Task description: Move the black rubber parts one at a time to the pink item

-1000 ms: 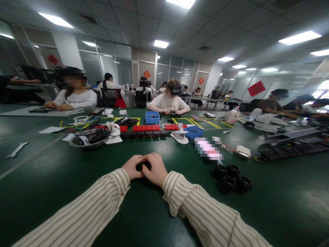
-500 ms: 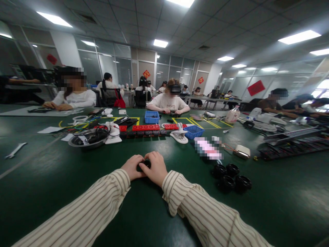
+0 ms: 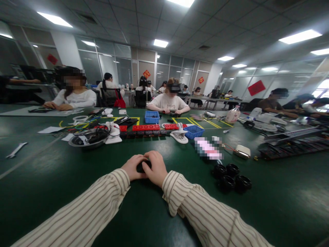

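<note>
Both hands meet over the green table around one round black part, most of it covered by fingers. My left hand curls round its left side. From the right, my right hand wraps over it, with the thumb lying across the top. Too little of the part shows to tell its exact kind. To the right of my hands stands a group of several black ring-shaped parts, hollow in the middle.
Ahead lie a metal bowl of black parts, a white clip stand, blue baskets and a red-and-black strip. A wrench is at the left. A co-worker sits opposite; black racks are at the right.
My right thumb and fingers have shifted slightly on the black part. Both hands stay in the same place, and the things around them have not moved.
</note>
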{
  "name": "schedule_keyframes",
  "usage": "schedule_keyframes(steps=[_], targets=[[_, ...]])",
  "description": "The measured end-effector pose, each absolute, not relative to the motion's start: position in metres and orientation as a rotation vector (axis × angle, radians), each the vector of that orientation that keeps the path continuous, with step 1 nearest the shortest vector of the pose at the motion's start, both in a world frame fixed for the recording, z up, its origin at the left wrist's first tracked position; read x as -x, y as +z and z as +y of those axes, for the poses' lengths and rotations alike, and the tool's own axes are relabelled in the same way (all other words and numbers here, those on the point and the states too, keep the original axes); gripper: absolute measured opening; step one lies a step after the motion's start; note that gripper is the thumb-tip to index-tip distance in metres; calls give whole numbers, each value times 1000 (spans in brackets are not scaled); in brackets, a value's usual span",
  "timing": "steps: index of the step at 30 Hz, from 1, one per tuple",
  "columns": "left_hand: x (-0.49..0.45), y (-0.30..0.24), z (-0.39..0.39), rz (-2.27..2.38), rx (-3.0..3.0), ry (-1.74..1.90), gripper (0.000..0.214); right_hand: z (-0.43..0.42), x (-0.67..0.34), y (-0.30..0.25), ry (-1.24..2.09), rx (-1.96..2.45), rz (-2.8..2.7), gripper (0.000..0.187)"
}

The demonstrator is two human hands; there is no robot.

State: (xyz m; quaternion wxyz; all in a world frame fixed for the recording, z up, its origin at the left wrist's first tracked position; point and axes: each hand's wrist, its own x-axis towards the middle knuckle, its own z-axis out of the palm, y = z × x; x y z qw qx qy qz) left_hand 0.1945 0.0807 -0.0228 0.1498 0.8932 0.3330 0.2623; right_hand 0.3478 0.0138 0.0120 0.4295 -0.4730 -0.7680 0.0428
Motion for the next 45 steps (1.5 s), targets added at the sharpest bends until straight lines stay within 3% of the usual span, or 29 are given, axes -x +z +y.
schedule_keyframes(steps=[6, 12, 24, 30, 34, 38, 43, 45], targets=[[-198, -19, 76, 1063, -2610, 778, 42, 18, -347, 10, 92, 1352, -1889, 22], [-198, -22, 80, 1054, -2623, 740, 36, 19, -346, 9, 131, 1309, -1939, 12], [-196, -29, 83, 969, -2535, 801, 54, 14, -348, 13, 150, 1131, -1981, 17], [-198, -24, 80, 1007, -2603, 748, 45, 17, -347, 10, 119, 1287, -1926, 25], [-198, -23, 80, 1020, -2627, 721, 35, 20, -346, 8, 105, 1310, -1950, 18], [-195, -21, 81, 945, -2605, 739, 39, 19, -346, 10, 136, 1249, -2004, 9], [-192, -18, 80, 872, -2551, 710, 31, 14, -347, 13, 156, 1129, -2104, 19], [-193, -18, 79, 888, -2551, 722, 37, 13, -347, 14, 151, 1111, -2093, 22]])
